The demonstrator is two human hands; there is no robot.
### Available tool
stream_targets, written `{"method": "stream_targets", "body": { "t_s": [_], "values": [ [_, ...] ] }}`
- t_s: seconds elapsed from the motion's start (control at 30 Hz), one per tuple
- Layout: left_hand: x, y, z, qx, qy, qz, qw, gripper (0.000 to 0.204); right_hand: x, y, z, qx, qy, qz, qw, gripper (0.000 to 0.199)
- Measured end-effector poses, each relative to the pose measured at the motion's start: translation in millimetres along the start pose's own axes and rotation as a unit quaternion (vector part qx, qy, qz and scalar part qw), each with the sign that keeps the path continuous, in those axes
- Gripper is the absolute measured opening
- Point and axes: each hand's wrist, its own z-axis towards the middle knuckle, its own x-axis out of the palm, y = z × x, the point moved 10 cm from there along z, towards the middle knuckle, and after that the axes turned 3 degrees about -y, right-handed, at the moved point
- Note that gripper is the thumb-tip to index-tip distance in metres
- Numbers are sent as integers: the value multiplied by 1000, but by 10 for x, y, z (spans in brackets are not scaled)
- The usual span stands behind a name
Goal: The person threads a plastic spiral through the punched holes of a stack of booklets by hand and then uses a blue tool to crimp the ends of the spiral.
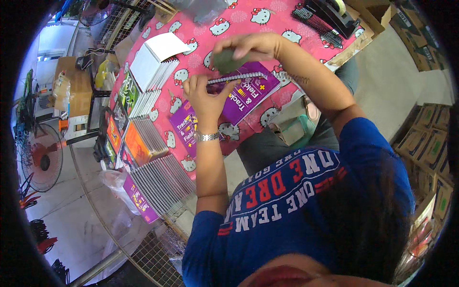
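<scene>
notebook (248,91): glossy purple card cover, metal wire coil | tablecloth (267,24): smooth pink plastic | wristwatch (207,137): shiny metal

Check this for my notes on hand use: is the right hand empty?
No, the right hand grips a dark green pad above the purple spiral notebook.

notebook (248,91): on table (267,24), under both hands
left hand (203,95): on notebook's left end
right hand (246,48): above notebook
notebook stacks (153,71): left of hands
tape dispenser (330,12): table's far right
</scene>
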Motion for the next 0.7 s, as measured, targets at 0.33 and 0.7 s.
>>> {"method": "stream_targets", "body": {
  "t_s": [0.33,0.7],
  "values": [
    [-31,84,3,-8,-7,-14,1000,54,79,-225,203,120,72,-175,975,48],
    [95,860,-175,-176,91,-236,951,24,-32,-215,514,71,16,-76,994,52]
  ]
}}
